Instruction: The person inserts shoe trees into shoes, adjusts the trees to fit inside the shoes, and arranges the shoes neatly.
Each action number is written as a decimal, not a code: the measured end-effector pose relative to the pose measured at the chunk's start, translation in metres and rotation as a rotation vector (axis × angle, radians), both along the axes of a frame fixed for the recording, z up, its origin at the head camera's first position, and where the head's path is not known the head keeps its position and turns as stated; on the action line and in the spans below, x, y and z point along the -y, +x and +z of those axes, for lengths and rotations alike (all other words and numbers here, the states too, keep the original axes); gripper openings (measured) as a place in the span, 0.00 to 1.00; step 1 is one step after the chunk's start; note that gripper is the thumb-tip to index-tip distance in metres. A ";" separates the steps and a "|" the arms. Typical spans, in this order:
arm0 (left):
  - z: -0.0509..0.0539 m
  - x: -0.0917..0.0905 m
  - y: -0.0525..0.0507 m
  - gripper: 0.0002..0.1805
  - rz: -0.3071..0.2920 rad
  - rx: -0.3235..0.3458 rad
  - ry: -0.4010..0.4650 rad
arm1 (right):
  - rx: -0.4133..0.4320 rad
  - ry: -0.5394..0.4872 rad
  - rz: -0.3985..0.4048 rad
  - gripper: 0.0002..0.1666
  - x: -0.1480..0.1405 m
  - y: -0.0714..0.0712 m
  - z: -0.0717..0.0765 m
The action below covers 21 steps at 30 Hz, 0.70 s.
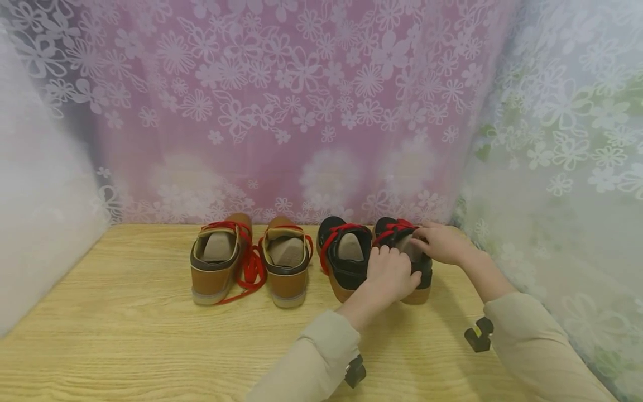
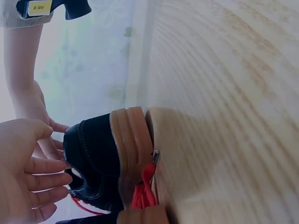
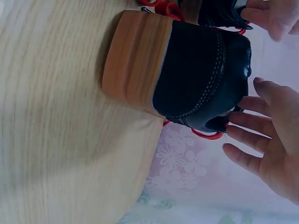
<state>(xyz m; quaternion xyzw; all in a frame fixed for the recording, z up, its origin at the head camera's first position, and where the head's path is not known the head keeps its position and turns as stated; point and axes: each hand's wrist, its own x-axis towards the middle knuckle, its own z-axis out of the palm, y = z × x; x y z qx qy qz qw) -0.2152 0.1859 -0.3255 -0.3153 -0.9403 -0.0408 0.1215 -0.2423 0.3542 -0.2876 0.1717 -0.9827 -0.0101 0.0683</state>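
Note:
My left hand (image 1: 392, 273) is above the heel side of the right-hand black shoe (image 1: 426, 274), fingers loosely spread in the left wrist view. My right hand (image 1: 442, 243) reaches over that shoe's right side. In the right wrist view, its fingers (image 3: 252, 122) are extended at the shoe's collar, some tips at or just inside the opening; firm contact cannot be told. This shoe has red laces, a tan sole (image 3: 133, 60) and a grey-beige insert, partly hidden by my hands. A matching black shoe (image 1: 346, 274) stands just left, with a similar insert showing.
Two brown shoes, a left one (image 1: 215, 278) and a right one (image 1: 287, 283), stand further left with inserts inside. A loose red lace (image 1: 253, 271) lies between them on the wooden table (image 1: 125, 335). Flowered pink curtain (image 1: 281, 111) hangs behind; a pale flowered sheet (image 1: 567, 167) borders the right.

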 end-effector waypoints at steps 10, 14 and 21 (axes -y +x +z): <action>0.007 0.012 -0.002 0.23 -0.022 -0.010 0.027 | 0.109 0.027 0.016 0.18 0.002 -0.003 0.011; 0.009 0.018 -0.004 0.23 -0.034 -0.009 0.037 | 0.130 0.012 0.004 0.19 0.002 -0.003 0.013; 0.021 0.037 -0.009 0.21 -0.047 -0.028 0.078 | 0.112 -0.029 0.022 0.15 -0.003 -0.004 0.016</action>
